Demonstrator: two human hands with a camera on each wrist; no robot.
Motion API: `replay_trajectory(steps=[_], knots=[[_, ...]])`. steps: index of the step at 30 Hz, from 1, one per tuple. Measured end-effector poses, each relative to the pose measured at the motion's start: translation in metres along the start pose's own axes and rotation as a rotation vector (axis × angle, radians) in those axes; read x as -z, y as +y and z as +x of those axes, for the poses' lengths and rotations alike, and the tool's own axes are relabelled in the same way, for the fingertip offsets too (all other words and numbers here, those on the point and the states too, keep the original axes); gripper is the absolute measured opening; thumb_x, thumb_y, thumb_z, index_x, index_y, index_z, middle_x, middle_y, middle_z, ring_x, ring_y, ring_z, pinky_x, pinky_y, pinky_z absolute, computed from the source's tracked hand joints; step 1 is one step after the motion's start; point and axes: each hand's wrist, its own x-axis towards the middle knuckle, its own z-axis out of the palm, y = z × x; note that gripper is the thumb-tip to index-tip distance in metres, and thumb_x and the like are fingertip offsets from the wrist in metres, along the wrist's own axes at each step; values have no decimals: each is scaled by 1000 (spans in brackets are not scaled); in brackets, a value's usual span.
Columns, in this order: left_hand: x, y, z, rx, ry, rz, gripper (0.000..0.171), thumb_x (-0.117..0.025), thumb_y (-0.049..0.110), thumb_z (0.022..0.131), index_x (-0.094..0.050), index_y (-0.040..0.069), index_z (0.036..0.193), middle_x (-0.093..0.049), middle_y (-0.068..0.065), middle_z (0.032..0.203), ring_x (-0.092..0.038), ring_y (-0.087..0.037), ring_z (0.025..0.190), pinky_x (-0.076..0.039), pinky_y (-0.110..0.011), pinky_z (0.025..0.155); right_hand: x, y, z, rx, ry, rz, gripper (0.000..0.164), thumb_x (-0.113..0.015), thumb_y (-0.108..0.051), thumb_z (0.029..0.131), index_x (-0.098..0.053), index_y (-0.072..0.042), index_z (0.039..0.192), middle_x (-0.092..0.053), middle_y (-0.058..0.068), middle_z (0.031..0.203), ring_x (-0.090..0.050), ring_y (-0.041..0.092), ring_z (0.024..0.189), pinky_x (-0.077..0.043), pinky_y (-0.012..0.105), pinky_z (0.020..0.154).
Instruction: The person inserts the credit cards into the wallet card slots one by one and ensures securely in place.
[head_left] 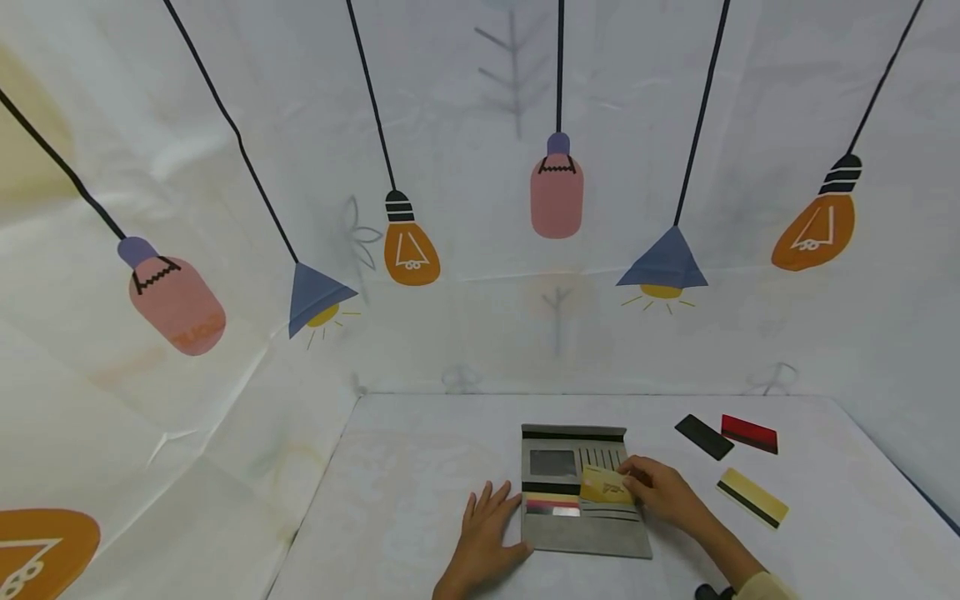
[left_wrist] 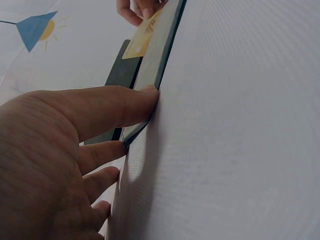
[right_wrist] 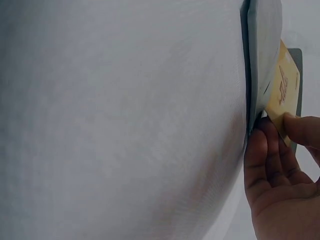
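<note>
A grey card wallet (head_left: 585,538) lies unfolded on the white table, with a dark clear window (head_left: 552,462) and slots on its inside. My right hand (head_left: 665,493) pinches a gold card (head_left: 604,485) between thumb and fingers, over the wallet's right-hand slots; the right wrist view shows the thumb on the face of the gold card (right_wrist: 285,90). Several cards (head_left: 552,505) show their edges in the left slots. At the wallet's left edge rests my left hand (head_left: 483,540), its fingers spread and its thumb touching the lower corner, as the left wrist view also shows.
To the right of the wallet lie a black card (head_left: 704,437), a red card (head_left: 750,434) and a yellow card with a dark stripe (head_left: 752,498). A small black object (head_left: 712,592) shows by the right sleeve. A white sheet (head_left: 480,333) with printed lamps hangs behind the table.
</note>
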Motion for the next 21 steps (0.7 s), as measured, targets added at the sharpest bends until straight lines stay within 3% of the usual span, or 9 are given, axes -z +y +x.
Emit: replay_trajectory(steps=[11, 21], knots=[[0, 0, -1, -12, 4, 12, 67, -71, 45, 74, -49, 25, 134, -39, -1, 147, -26, -33, 140, -12, -60, 112, 1, 2, 1, -18, -11, -10, 12, -61, -10, 87, -65, -16, 98, -62, -2, 87, -54, 12, 78, -49, 23, 63], [0, 0, -1, -8, 12, 7, 66, -71, 46, 74, -50, 26, 133, -40, -1, 147, -26, -33, 140, -12, -61, 111, 3, 7, 5, -11, -76, 22, 13, -61, -16, 88, -66, -15, 100, -65, 1, 100, -55, 13, 83, -50, 25, 67]])
